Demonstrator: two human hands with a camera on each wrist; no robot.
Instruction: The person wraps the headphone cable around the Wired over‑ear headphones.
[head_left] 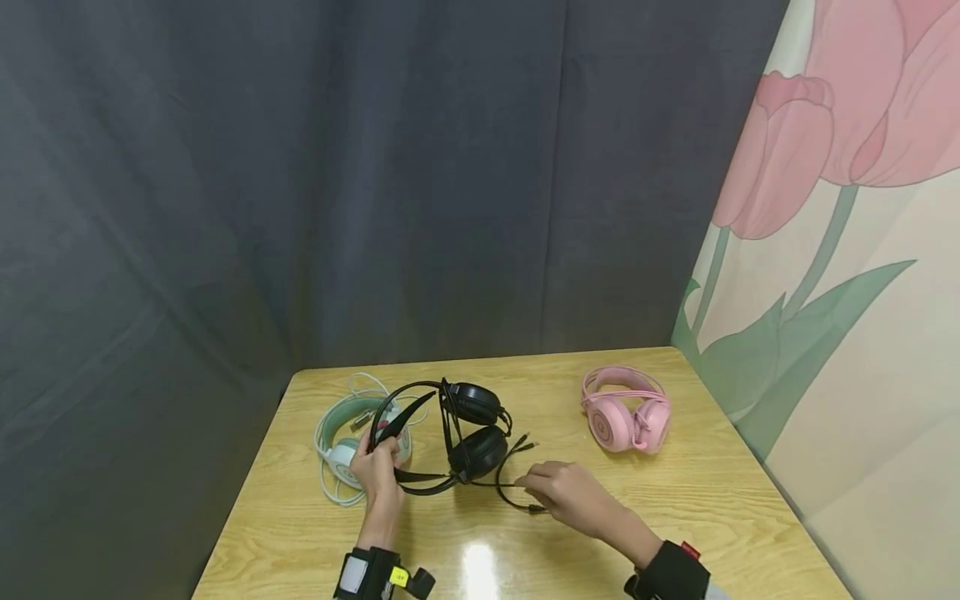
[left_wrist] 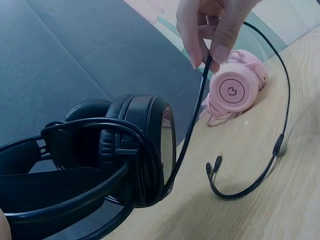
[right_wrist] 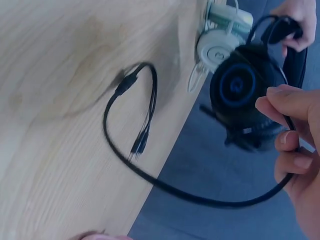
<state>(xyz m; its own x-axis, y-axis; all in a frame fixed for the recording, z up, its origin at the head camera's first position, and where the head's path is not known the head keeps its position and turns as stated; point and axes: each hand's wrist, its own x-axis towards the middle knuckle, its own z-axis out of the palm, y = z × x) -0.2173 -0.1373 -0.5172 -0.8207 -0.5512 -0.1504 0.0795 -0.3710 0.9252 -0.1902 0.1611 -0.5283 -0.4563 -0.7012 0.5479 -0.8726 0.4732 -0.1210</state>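
Observation:
My left hand (head_left: 378,468) grips the headband of a pair of black headphones (head_left: 478,452), held up over the table with both ear cups toward the right. Cable is looped around the band and cups, as the left wrist view shows. Between thumb and fingers, my right hand (head_left: 572,498) pinches the black cable (right_wrist: 215,202) a short way from the cups. Past that pinch the cable curves down to a splitter (right_wrist: 126,84) and two plugs (left_wrist: 214,166) at its end. The right wrist view shows an ear cup (right_wrist: 236,85) with a ring on its face.
White and green headphones (head_left: 343,457) with a coiled pale cable lie at the table's left, partly behind the left hand and black headphones. Pink headphones (head_left: 626,412) stand at the right rear. A dark curtain (head_left: 450,183) hangs behind the wooden table (head_left: 675,517).

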